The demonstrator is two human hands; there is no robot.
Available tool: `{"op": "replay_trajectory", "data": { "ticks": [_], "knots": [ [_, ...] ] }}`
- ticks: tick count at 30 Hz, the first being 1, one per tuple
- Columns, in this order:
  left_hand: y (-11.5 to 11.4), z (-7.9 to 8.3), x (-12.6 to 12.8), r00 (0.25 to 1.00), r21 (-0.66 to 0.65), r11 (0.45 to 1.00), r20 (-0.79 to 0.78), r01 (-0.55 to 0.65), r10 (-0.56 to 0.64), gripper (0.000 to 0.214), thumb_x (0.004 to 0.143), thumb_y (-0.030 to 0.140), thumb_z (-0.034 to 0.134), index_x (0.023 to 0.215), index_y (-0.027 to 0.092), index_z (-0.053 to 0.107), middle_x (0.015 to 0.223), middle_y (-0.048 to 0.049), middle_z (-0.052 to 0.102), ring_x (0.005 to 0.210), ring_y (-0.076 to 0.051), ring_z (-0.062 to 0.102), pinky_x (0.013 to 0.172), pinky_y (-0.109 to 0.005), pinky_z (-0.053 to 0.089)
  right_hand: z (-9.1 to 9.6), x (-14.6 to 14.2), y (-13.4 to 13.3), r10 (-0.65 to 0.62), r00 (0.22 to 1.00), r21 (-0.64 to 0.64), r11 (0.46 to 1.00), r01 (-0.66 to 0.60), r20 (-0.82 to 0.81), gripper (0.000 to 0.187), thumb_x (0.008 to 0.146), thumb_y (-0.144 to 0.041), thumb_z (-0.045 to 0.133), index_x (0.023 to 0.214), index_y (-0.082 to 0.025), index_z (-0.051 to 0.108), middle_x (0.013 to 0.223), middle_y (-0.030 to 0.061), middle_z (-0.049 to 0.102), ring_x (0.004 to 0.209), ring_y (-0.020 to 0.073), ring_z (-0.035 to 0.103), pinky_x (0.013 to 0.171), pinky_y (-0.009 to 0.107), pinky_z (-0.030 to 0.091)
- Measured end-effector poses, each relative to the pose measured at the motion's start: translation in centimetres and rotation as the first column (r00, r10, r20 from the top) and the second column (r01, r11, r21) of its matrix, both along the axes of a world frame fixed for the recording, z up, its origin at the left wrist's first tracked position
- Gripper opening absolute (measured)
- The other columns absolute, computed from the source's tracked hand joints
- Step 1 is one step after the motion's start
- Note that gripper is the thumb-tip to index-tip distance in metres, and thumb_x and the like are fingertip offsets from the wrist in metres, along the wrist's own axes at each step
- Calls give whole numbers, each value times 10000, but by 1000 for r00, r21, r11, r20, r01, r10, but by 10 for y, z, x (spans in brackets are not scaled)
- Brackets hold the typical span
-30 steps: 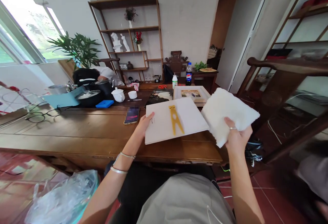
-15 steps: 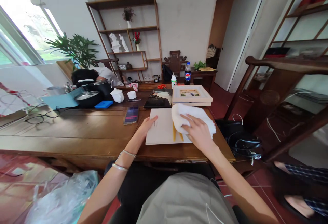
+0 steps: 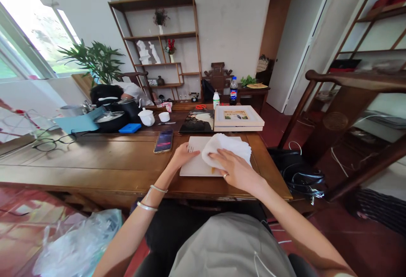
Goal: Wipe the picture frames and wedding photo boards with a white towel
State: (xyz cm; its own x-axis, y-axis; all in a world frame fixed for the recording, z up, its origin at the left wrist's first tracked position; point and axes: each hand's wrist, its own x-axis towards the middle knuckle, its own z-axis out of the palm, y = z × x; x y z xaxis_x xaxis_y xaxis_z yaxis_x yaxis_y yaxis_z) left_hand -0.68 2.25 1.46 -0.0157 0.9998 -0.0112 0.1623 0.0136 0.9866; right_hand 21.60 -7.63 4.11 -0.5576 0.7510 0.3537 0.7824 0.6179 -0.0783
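Note:
A white board [image 3: 196,165] lies flat on the wooden table [image 3: 104,158] in front of me. My right hand [image 3: 233,169] presses a white fluffy cloth [image 3: 226,146] down onto the board, fingers spread over it. The cloth covers nearly all of a yellow shape on the board; only a sliver [image 3: 212,170] shows by my fingers. My left hand [image 3: 183,153] rests flat on the board's left edge, fingers stretched out, holding nothing.
Behind the board stand a white picture frame [image 3: 238,117] and a dark picture [image 3: 197,121]. A phone [image 3: 164,141] lies to the left, with glasses [image 3: 50,142], pots and a teapot [image 3: 146,117] farther off. A wooden chair [image 3: 336,112] stands at right, a plastic bag [image 3: 76,247] by my left knee.
My right hand brought the white cloth from the air at the right down onto the board and slid it left over the yellow shape. My left hand stayed on the board's left edge.

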Motion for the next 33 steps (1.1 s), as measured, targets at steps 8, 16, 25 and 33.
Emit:
{"op": "replay_trajectory", "data": {
  "ticks": [8,16,25,33],
  "knots": [
    [-5,-11,12,832,309,950,-517,-37,200,338,584,322,788,565,204,472,653,-31,541,856,-263,578,737,-273,405,10,17,20,-34,924,128,988,90,-381,451,758,-48,428,1149,-210,586,1102,58,668,960,211,625,837,343,485],
    [-26,7,17,867,343,937,-448,-61,220,241,616,238,780,780,173,616,957,-131,627,1094,-324,525,873,-315,392,32,24,34,-32,640,234,916,327,-768,299,791,-161,482,1051,-183,627,993,53,691,877,212,639,796,341,499],
    [-89,55,59,970,256,954,140,156,-196,357,786,323,657,1126,234,595,984,-61,628,822,-196,646,568,-208,518,6,-37,4,-253,952,336,894,297,-170,277,873,-77,370,1080,-166,532,983,132,661,825,252,611,618,339,493],
    [-58,24,36,995,100,995,93,11,-21,231,706,348,720,772,162,600,664,2,591,669,-157,615,545,-212,515,-13,-67,-2,-231,972,271,934,234,-43,304,872,-42,362,1134,-144,479,1115,163,628,997,262,593,718,359,522]
  ]
}}
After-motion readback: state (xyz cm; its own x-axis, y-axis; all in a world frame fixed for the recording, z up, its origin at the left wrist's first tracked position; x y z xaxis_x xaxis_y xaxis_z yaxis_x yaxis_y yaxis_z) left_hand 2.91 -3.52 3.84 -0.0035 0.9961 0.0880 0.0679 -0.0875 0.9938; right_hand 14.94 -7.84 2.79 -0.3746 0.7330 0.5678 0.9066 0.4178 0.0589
